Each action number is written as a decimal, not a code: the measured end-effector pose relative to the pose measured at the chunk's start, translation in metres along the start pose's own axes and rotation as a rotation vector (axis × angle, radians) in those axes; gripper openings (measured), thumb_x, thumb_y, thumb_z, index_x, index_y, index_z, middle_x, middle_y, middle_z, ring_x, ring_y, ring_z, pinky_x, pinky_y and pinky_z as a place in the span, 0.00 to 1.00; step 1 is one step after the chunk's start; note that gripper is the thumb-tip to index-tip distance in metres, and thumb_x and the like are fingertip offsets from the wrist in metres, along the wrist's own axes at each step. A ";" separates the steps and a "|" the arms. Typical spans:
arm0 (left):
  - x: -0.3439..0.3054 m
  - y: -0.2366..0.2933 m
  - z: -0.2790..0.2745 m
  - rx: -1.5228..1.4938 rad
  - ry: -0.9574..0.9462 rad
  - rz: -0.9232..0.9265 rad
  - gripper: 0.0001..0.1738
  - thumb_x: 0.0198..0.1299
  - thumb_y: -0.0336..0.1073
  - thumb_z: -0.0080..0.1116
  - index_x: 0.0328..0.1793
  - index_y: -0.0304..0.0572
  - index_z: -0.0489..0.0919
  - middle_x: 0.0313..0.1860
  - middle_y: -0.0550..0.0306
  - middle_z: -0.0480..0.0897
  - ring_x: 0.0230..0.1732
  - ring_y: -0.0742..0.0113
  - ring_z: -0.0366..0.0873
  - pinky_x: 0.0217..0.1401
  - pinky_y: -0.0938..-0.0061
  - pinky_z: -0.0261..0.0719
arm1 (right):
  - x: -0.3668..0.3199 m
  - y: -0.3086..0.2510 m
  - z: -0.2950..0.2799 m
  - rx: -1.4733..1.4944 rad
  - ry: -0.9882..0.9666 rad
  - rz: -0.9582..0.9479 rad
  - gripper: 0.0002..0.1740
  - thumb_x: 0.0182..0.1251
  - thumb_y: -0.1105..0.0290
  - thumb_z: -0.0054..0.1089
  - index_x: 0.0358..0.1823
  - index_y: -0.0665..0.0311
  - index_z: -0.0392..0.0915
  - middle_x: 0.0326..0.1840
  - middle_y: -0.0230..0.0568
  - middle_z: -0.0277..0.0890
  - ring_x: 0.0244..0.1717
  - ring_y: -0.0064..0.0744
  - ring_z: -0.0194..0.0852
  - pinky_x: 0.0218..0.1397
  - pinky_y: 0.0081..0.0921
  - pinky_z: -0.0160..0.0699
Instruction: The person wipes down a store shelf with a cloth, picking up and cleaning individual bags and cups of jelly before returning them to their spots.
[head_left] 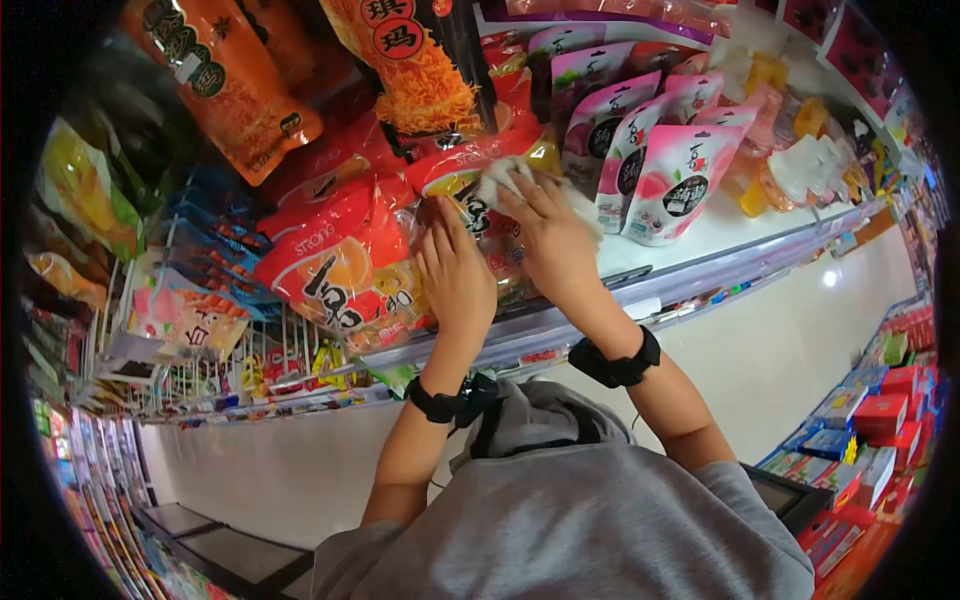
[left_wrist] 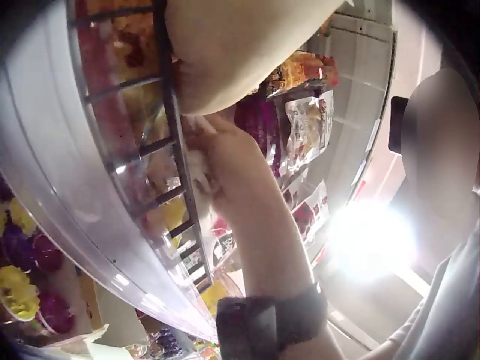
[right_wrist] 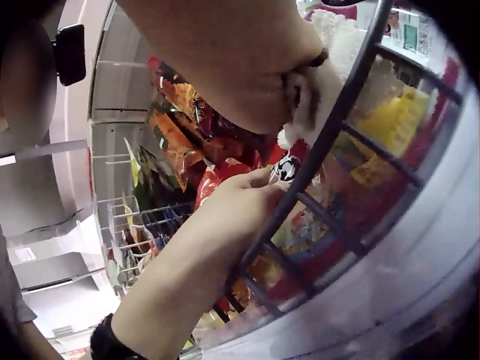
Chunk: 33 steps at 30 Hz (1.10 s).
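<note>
In the head view, my right hand holds a white cloth against the front of a red snack bag, its fingers bent over the cloth. Beside it, my left hand rests its extended fingers on the red packaging. Another red bag leans to the left. The right wrist view shows the cloth bunched at the right hand, and the left hand against the packaging; its fingertips are partly hidden. Behind the rack bars, the left wrist view shows the right hand near the cloth.
Pink pouches stand right of the hands, with clear bags of jelly beyond. Orange packets hang above left. A transparent shelf edge runs below the hands, and dark rack bars cross the right wrist view.
</note>
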<state>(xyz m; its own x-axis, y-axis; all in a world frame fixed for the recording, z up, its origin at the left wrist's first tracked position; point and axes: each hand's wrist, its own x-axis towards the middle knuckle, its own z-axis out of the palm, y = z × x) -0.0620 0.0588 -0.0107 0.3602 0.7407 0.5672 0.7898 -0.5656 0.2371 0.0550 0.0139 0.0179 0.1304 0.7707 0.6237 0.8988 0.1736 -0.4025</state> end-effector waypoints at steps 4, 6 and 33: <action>0.002 -0.002 0.001 -0.010 0.028 -0.003 0.32 0.58 0.30 0.43 0.68 0.32 0.49 0.58 0.37 0.66 0.57 0.46 0.63 0.59 0.60 0.57 | -0.006 0.006 0.003 -0.032 0.007 -0.078 0.31 0.37 0.81 0.55 0.51 0.64 0.71 0.59 0.44 0.64 0.62 0.48 0.57 0.61 0.35 0.61; 0.000 -0.003 0.002 -0.057 0.005 -0.010 0.35 0.51 0.26 0.45 0.68 0.30 0.49 0.62 0.39 0.63 0.59 0.48 0.61 0.62 0.61 0.56 | -0.017 0.004 -0.001 0.062 -0.098 -0.151 0.30 0.38 0.81 0.54 0.51 0.64 0.71 0.58 0.45 0.64 0.61 0.48 0.57 0.61 0.35 0.61; -0.001 0.002 0.001 -0.160 0.045 -0.126 0.39 0.49 0.23 0.48 0.70 0.43 0.49 0.57 0.39 0.66 0.56 0.44 0.63 0.59 0.60 0.60 | -0.046 0.000 -0.011 -0.047 -0.182 -0.239 0.24 0.41 0.78 0.52 0.46 0.64 0.74 0.53 0.44 0.68 0.57 0.44 0.63 0.60 0.36 0.61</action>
<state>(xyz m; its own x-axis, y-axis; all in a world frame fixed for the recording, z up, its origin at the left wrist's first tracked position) -0.0605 0.0573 -0.0112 0.2380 0.7942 0.5591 0.7371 -0.5226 0.4285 0.0534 -0.0280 -0.0032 -0.1605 0.8094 0.5648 0.9139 0.3381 -0.2248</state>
